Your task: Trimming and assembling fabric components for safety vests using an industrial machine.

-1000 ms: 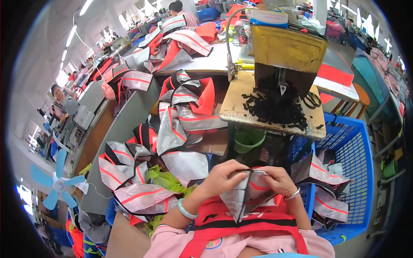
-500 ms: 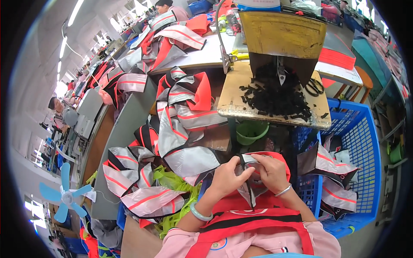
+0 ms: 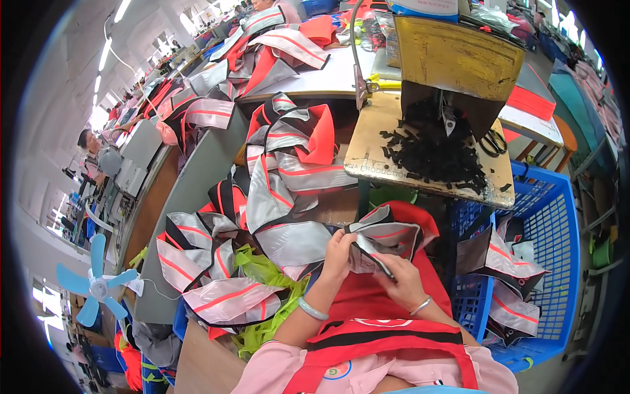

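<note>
In front of me I hold a reflective fabric piece (image 3: 386,231), silver-grey with a red stripe, a black bound edge and a bright red side. My left hand (image 3: 338,255) pinches that black edge near its upper left. Lower down on the same edge, my right hand (image 3: 401,282) is closed, the edge running slantwise between both hands. From the left hand a silver band (image 3: 293,244) trails off toward a heap of similar joined pieces (image 3: 213,269). Red cloth (image 3: 387,292) of an apron lies beneath my hands.
Ahead stands a small wooden-topped table (image 3: 364,148) with a pile of short black pieces (image 3: 436,154), a yellow metal guard (image 3: 456,59) and black scissors (image 3: 493,143). To the right is a blue plastic basket (image 3: 566,262) holding similar fabric. A blue fan (image 3: 98,287) stands left.
My right hand has moved down and away from the left, stretching the black edge between them. The left hand has shifted slightly left. The fabric has turned, and the whole view has shifted a little.
</note>
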Demonstrator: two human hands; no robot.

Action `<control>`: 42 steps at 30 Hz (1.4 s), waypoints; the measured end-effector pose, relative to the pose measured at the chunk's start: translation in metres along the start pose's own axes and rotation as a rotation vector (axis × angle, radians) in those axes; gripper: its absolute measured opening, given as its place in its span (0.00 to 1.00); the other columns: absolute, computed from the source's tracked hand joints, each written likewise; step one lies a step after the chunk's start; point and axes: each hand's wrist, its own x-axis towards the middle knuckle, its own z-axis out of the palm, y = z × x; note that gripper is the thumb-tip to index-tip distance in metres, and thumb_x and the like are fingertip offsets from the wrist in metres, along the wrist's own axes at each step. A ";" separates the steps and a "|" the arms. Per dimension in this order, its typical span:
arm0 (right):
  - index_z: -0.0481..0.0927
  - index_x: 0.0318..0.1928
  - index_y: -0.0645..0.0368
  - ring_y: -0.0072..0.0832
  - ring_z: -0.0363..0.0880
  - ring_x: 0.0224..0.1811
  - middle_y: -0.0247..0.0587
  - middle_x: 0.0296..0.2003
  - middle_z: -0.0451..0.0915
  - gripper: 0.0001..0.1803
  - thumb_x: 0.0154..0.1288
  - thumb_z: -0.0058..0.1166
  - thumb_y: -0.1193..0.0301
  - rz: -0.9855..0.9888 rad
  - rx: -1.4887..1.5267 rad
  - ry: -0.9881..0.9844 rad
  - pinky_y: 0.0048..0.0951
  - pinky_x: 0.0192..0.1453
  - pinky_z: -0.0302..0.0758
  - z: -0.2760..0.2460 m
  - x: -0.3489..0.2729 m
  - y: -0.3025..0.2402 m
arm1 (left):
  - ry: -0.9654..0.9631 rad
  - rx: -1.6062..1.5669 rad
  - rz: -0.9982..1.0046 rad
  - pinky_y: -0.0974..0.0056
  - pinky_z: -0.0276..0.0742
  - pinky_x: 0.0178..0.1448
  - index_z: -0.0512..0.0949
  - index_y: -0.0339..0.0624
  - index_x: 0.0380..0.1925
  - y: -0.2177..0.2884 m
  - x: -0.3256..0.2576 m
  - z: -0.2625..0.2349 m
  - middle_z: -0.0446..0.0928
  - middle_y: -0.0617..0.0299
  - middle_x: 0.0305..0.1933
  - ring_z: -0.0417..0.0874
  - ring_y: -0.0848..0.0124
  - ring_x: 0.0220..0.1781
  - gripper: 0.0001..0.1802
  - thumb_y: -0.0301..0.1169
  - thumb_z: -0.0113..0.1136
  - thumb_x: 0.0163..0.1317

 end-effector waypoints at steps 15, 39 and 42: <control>0.80 0.45 0.68 0.13 0.72 0.35 0.31 0.35 0.79 0.10 0.65 0.52 0.77 0.261 0.443 0.057 0.19 0.37 0.70 -0.104 0.048 -0.035 | -0.861 0.970 0.417 0.63 0.77 0.50 0.79 0.36 0.45 0.097 -0.024 0.122 0.82 0.52 0.40 0.83 0.64 0.43 0.20 0.36 0.69 0.56; 0.80 0.37 0.64 0.11 0.70 0.29 0.26 0.27 0.76 0.10 0.63 0.59 0.68 0.301 0.446 0.226 0.17 0.33 0.69 -0.154 0.150 0.061 | -0.558 0.787 0.121 0.75 0.69 0.38 0.81 0.31 0.37 0.102 0.099 0.178 0.78 0.68 0.30 0.75 0.83 0.33 0.15 0.34 0.65 0.58; 0.80 0.37 0.63 0.12 0.69 0.28 0.25 0.26 0.74 0.11 0.64 0.59 0.66 0.379 0.402 0.212 0.16 0.32 0.67 -0.157 0.156 0.066 | -0.559 0.785 0.114 0.75 0.69 0.37 0.81 0.31 0.37 0.103 0.109 0.185 0.78 0.68 0.30 0.75 0.83 0.32 0.15 0.34 0.65 0.58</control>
